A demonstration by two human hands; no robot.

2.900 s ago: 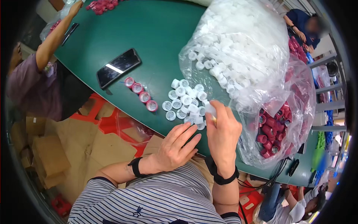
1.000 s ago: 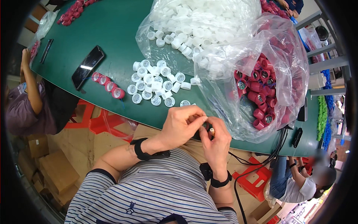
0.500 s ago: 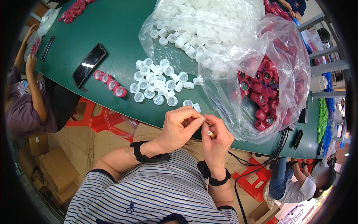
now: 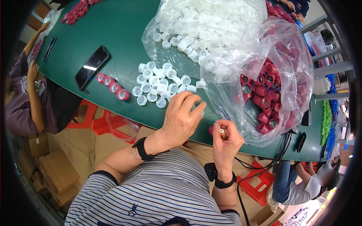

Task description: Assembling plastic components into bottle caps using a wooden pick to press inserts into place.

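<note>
My left hand [image 4: 180, 119] is over the near right edge of a loose group of white plastic caps [image 4: 162, 87], with its fingers bent and apart. Parts of a cap or two show between those fingers; I cannot tell whether they are touched. Lower and to the right, my right hand [image 4: 227, 141] is closed. Its thumb and forefinger pinch a thin blue wire [image 4: 214, 121], and a short tan stick with a pale end [image 4: 222, 133] pokes out of the fist. A dark red cup-shaped piece [image 4: 210, 130] is beside the fingertips, mostly hidden by them.
A row of red cup-shaped pieces with blue wire [image 4: 114, 87] lies left of the caps, near a black phone [image 4: 91, 67]. Clear bags of white caps [image 4: 211, 22] and red pieces [image 4: 267, 98] fill the back and right. Co-workers sit at both sides.
My hands were together at the table edge. The left has moved away, up and over the caps; the right has shifted slightly right and down, so the red piece beside it now shows.
</note>
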